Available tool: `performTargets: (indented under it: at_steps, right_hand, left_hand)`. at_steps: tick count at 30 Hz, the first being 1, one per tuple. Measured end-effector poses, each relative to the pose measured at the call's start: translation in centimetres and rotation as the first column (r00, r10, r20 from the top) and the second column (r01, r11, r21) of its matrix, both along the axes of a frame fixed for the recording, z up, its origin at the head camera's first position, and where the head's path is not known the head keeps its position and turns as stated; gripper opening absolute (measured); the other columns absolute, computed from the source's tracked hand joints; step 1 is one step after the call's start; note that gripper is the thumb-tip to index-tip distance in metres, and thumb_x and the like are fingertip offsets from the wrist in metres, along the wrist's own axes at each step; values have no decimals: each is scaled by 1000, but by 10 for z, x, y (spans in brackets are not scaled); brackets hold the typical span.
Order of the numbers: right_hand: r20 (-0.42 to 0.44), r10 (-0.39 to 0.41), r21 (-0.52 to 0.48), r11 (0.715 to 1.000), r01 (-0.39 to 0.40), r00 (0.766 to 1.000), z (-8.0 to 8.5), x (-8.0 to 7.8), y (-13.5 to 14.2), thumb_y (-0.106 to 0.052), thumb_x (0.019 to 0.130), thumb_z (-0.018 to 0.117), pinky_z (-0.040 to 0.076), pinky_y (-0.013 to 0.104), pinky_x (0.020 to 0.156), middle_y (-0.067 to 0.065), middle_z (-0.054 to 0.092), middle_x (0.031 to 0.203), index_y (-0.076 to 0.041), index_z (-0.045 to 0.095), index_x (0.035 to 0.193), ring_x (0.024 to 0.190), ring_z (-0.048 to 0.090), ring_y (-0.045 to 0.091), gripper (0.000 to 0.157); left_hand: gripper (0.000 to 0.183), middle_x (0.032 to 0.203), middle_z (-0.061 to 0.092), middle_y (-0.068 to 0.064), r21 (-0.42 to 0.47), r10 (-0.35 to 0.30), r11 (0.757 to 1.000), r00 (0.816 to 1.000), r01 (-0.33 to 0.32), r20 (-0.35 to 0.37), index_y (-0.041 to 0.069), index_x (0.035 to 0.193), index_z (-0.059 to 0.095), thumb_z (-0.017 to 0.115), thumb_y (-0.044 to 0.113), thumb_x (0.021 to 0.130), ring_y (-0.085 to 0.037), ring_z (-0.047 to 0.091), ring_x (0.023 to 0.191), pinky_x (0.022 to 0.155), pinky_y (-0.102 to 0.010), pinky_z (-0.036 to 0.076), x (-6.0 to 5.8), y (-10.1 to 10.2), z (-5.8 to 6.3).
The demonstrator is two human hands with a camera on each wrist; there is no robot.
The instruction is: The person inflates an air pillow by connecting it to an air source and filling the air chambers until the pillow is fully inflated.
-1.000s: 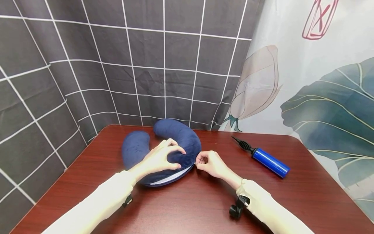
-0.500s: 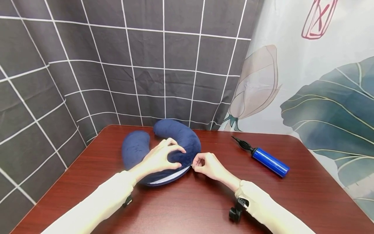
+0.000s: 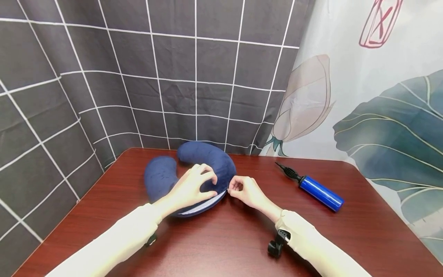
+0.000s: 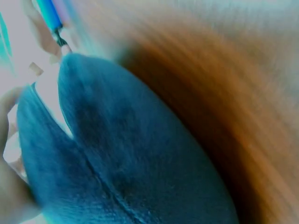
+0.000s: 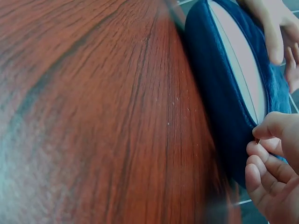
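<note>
A navy U-shaped neck pillow (image 3: 211, 157) lies on the table with its curved side toward me. A zipped opening along this side gapes, showing a white inner (image 5: 243, 56). My left hand (image 3: 194, 184) holds the pillow from above, fingers bent and thumb near the opening, with a gap between thumb and fingers. At the opening's right end, my right hand (image 3: 247, 190) pinches the small zipper pull (image 5: 257, 140) between thumb and forefinger, its other fingers curled. The left wrist view is blurred, but the dark pillow and pale gap show.
A blue hand pump (image 3: 321, 193) with a black nozzle lies on the table to the right. Behind the reddish-brown wooden table (image 3: 214, 250) hang a dark grid-patterned cloth (image 3: 176, 96) and a white floral curtain (image 3: 346, 96). Both wrists carry small black cameras.
My right hand first slid slightly left along the seam with the zipper pull, then rose a little. The pillow has turned slightly and its far arm has shifted left; my left hand stays on it.
</note>
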State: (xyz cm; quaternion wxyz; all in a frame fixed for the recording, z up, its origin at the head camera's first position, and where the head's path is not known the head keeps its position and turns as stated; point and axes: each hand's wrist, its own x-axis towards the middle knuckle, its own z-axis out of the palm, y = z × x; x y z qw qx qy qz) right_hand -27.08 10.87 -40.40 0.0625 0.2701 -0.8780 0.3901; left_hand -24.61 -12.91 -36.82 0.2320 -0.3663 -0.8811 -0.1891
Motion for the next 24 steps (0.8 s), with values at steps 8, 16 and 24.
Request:
performTargets:
  at_steps: [8,16,24]
  right_hand:
    - [11,-7,-8,1000,7,1000,0,-1,0,-8,82,74,47,19,61,0,63,69,-13,65,76,63,54,5,11]
    - [32,-7,-6,1000,7,999,-1,1,-2,-8,81,73,47,18,61,-1,63,68,-13,66,75,62,54,4,11]
    - [36,12,-6,1000,-12,999,2,1,-5,-7,81,73,47,19,61,-1,63,68,-12,66,75,62,54,6,11]
  left_hand:
    - [25,106,56,3,-25,-24,999,997,22,-76,27,88,66,84,34,73,-18,53,99,82,-37,44,14,-9,-6]
    - [12,102,58,6,-8,-14,1000,994,13,-112,31,76,72,82,26,74,-15,53,94,77,-34,41,10,-8,-13]
    - [10,101,56,11,-10,-38,999,999,38,-3,36,75,73,81,30,76,-12,49,96,79,-34,37,7,-7,-14]
